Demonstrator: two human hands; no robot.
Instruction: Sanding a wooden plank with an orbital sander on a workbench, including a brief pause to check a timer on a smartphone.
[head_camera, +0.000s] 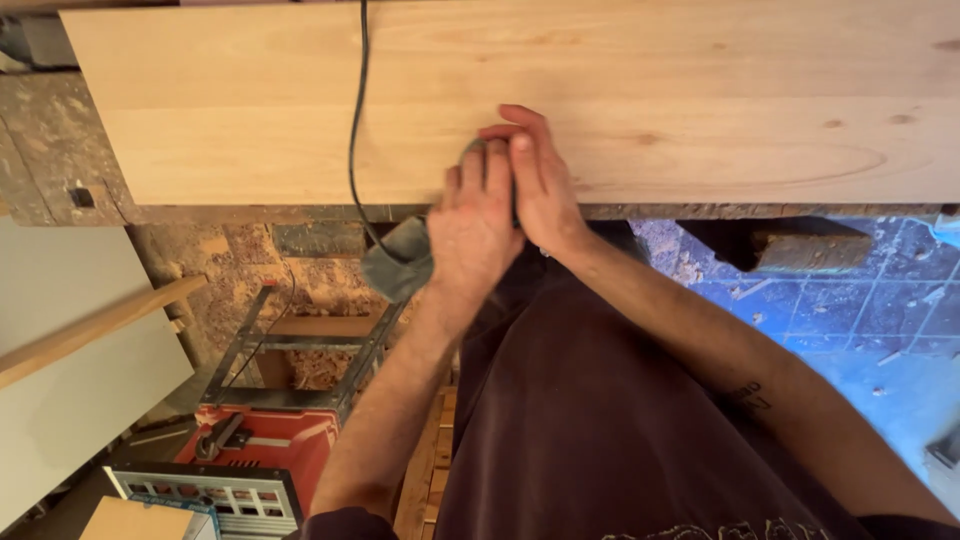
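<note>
Both hands sit together at the near edge of a wide pale wooden board (620, 100), which lies flat on a worn, stained counter (50, 150). The left hand (472, 225) is closed over a grey power tool (472, 150) (most likely a sander, though the hands hide nearly all of it), fingers curled on top. The right hand (535, 180) wraps the same tool from the other side, fingers bent across its top and touching the left hand. Only a small grey patch of the tool's body shows between the fingertips, resting on the board close to its near edge.

A grey dust bag (400, 260) hangs off the board's edge just left of the left wrist. A black cord (355, 120) runs from the far side across the board and down toward the bag.

Below the counter, at lower left, stands a red table saw (255, 450) on sawdust-covered floor. A pale panel (70, 380) leans at far left. Blue tiled floor (860, 310) lies at right.
</note>
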